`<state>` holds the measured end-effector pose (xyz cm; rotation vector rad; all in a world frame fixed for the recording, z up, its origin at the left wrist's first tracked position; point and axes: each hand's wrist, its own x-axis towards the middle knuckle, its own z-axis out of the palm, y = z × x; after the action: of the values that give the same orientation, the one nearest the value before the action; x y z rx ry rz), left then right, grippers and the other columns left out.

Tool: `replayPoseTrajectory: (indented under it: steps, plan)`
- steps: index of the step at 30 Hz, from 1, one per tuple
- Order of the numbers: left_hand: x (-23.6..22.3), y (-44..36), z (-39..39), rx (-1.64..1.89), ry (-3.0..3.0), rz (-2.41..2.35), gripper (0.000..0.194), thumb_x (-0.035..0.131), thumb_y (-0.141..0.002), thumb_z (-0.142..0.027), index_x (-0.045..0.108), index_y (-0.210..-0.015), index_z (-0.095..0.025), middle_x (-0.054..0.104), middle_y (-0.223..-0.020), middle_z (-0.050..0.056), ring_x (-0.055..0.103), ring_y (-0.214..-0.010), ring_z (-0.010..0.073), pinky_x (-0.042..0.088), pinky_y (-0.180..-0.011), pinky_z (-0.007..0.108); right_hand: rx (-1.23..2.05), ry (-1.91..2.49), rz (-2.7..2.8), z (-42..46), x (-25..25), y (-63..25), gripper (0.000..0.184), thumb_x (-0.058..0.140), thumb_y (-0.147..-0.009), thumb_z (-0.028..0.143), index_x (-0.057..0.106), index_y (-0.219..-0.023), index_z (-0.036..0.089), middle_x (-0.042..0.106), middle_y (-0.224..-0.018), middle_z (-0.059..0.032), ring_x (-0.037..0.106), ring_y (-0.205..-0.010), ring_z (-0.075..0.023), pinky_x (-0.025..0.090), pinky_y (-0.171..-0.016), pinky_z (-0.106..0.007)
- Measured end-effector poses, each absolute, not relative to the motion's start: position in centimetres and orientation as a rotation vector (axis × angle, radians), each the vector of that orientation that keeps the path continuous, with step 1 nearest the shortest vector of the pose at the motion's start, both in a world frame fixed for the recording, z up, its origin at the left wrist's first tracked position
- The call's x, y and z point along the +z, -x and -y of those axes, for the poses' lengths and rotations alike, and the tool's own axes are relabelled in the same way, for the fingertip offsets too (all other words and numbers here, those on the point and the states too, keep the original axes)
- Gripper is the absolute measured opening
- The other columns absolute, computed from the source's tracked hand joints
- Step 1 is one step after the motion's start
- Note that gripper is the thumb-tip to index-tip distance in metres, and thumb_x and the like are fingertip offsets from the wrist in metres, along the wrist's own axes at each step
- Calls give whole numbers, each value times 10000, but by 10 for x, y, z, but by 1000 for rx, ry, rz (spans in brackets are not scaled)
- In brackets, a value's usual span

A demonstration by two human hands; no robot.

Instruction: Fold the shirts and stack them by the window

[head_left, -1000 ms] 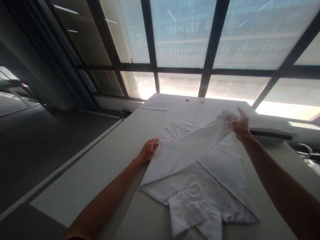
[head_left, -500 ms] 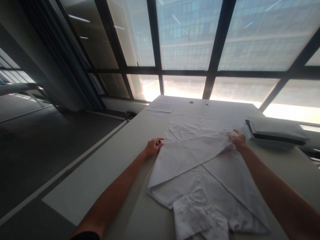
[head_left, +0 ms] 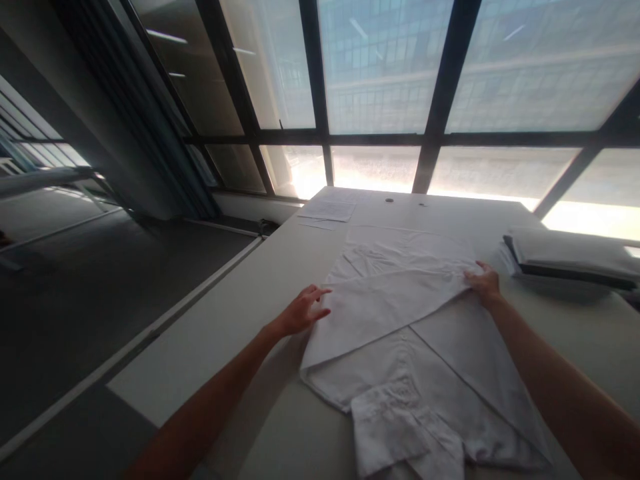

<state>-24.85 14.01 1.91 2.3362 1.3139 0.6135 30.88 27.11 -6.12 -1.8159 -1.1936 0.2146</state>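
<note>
A white button-up shirt point(head_left: 373, 313) lies partly folded on the white table, with one panel laid slantwise across it. A cuff point(head_left: 387, 427) rests on its near part, and small creases run across the far part. My left hand point(head_left: 301, 311) is at the shirt's left edge, thumb and fingers apart, fingertips at the cloth. On the right edge, my right hand point(head_left: 484, 283) pinches the fabric; its fingertips are partly hidden by the hand itself.
Sheets of paper point(head_left: 327, 211) lie at the table's far left. A stack of folded pale and dark items point(head_left: 575, 257) sits at the right. Beyond the table point(head_left: 240, 393) stand large framed windows point(head_left: 375, 67); a dark curtain point(head_left: 150, 133) hangs at the left.
My left hand has let go of the shirt's left edge and moved slightly toward me, its fingers spreading. My right hand stays at the right edge. The view has shifted a little.
</note>
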Motion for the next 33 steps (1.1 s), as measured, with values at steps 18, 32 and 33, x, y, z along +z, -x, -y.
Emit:
replayPoseTrajectory:
  steps: [18, 32, 33]
  plan:
    - [-12, 257, 1, 371, -2495, -1666, 496, 460, -932, -133, 545, -1414, -206, 636, -956, 68, 555, -908, 214, 464, -872, 382, 132, 1949, 1155, -263, -55, -291, 646, 614, -753, 211, 556, -1381, 70, 650, -1271, -220, 625, -1115, -307, 459, -974, -389]
    - [29, 193, -93, 523, -2679, -1626, 478, 327, -1034, -280, 455, -1466, -120, 526, -1443, 151, 465, -1347, 242, 380, -1127, 415, 44, 1988, 1132, -255, -49, -277, 590, 579, -774, 189, 562, -1360, 123, 672, -1183, -208, 636, -1020, -300, 467, -881, -391]
    - [22, 184, -104, 432, -2706, -1593, 505, 335, -1035, -313, 427, -1483, -98, 460, -1511, 162, 393, -1416, 257, 335, -1164, 434, 47, 1975, 1127, -255, -50, -278, 595, 583, -766, 193, 564, -1356, 120, 668, -1188, -210, 633, -1022, -302, 466, -884, -395]
